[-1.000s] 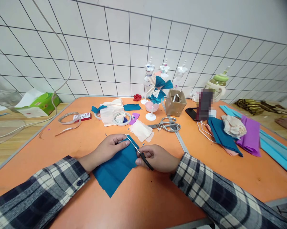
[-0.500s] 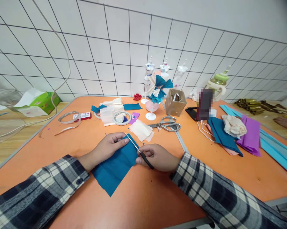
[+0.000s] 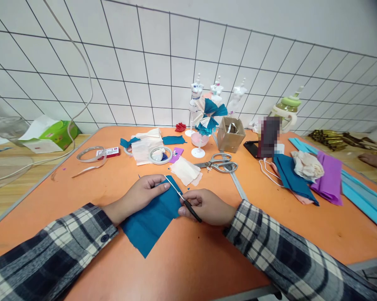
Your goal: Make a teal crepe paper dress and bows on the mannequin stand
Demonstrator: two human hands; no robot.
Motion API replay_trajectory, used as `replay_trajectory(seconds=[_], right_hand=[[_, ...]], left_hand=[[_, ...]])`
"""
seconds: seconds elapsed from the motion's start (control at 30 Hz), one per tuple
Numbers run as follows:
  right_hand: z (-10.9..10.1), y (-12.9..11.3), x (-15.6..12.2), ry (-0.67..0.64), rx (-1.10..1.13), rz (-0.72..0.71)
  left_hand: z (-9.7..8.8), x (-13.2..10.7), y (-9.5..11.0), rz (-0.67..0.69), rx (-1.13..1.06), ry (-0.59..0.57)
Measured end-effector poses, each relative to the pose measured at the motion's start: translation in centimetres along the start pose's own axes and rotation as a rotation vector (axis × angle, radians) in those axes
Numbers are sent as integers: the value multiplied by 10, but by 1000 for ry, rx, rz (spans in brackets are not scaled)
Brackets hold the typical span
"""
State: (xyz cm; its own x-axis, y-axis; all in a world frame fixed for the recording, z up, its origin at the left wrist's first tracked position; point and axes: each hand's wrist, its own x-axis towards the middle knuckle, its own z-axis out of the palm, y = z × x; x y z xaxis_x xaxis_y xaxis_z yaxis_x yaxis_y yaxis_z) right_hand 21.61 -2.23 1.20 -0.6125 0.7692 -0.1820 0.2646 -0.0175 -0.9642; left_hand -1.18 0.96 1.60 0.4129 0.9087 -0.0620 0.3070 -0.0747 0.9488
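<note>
My left hand (image 3: 149,190) pinches the upper edge of a teal sheet of crepe paper (image 3: 152,223) between thumb and fingers. Black-handled scissors (image 3: 188,205) are gripped in my right hand (image 3: 203,205), their blades lying across the sheet's upper right part and pointing up toward my left fingertips. The sheet hangs toward me with one corner lowest. Just beyond my hands are cream paper pieces (image 3: 185,170) and a large pair of metal scissors (image 3: 219,163).
Tape rolls (image 3: 161,155) and a small red box (image 3: 113,152) lie at the left back. A paper flower (image 3: 209,115), small mannequins (image 3: 197,90) and a cardboard box (image 3: 231,136) stand behind. Folded purple paper (image 3: 329,177) lies right. Another person's hand (image 3: 375,161) shows far right.
Almost nothing differs: my hands, the scissors and the teal paper hold nearly the same position. The other person's hand at far right has shifted slightly left.
</note>
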Motion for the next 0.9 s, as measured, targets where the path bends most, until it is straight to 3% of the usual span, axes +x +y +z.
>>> replay_trajectory(seconds=[0.9], right_hand=[[-2,-2,0,8,-107,24]], left_hand=[[0,1,0,75,122,-17]])
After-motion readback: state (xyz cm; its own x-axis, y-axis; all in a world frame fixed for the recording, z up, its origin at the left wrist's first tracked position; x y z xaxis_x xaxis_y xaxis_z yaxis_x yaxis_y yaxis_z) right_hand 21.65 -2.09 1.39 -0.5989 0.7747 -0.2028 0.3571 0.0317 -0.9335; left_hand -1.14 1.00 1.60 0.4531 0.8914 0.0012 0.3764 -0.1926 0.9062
